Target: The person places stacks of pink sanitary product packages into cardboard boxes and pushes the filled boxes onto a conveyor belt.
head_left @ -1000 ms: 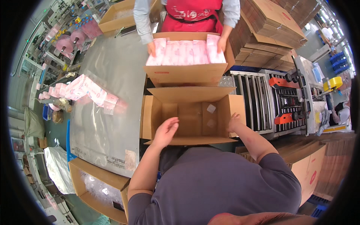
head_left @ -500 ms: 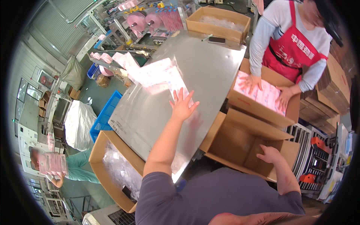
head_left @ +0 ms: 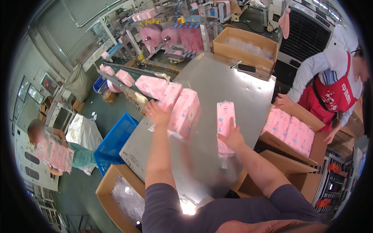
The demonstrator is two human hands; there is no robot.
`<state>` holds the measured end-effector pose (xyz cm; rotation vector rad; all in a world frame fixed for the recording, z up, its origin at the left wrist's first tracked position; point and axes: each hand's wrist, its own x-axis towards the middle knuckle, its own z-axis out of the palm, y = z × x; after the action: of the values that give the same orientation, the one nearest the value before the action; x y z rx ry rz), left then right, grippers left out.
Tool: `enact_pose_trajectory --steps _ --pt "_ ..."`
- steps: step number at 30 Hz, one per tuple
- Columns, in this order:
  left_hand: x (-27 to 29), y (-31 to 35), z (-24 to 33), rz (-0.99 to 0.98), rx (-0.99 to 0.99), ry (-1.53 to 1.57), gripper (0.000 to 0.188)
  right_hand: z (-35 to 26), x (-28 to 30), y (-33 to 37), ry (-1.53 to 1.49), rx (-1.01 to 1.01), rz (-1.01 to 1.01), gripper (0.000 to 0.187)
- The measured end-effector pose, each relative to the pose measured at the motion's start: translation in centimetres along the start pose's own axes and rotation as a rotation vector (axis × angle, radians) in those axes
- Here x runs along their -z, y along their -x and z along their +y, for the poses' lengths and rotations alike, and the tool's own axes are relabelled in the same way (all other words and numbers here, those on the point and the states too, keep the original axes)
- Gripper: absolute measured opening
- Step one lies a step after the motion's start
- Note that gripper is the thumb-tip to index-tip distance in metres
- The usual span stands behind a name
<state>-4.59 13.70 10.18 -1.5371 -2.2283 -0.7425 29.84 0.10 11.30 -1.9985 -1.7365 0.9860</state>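
Note:
My right hand [head_left: 232,136] is closed on a pink tissue pack [head_left: 224,116] at the middle of the metal table [head_left: 202,163], thumb across its face. Farther left, my left hand [head_left: 157,114] lies against the near left side of a group of pink tissue packs, its fingers apart. The nearest of these packs [head_left: 185,110] is slightly blurred. Another pack [head_left: 152,86] lies behind, toward the conveyor. Below my right forearm stands an open cardboard box [head_left: 252,182], partly hidden by my arm.
A co-worker in a red apron [head_left: 330,93] touches a carton [head_left: 291,153] filled with pink packs at the right. Cartons of clear plastic film stand at the far edge [head_left: 244,48] and near left [head_left: 105,190]. A blue crate [head_left: 116,143] adjoins the table's left side. A phone [head_left: 246,68] lies far right.
My right hand has moved from the open box to the table and holds a pack. My left hand has shifted left along the packs. The co-worker's hands have come off the packs onto the carton.

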Motion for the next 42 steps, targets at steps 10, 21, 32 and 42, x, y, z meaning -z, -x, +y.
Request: enact_pose_trajectory --steps 10,21,32,42 --pt "-4.9 -0.9 2.0 -1.436 0.005 0.704 0.053 -0.8 -1.4 -6.4 0.181 -0.088 0.163 0.118" --pt "-6.3 -9.3 6.9 -0.811 -0.141 0.094 0.079 -1.6 1.2 -6.8 0.238 -0.135 0.155 0.120" --pt "-0.4 2.6 1.9 -0.719 -0.712 0.929 0.040 2.1 2.4 -7.0 0.127 -0.019 0.145 0.117" --pt "-9.0 -9.6 -0.4 -0.647 -0.408 0.258 0.048 2.0 3.7 -5.6 0.087 -0.010 0.152 0.115"
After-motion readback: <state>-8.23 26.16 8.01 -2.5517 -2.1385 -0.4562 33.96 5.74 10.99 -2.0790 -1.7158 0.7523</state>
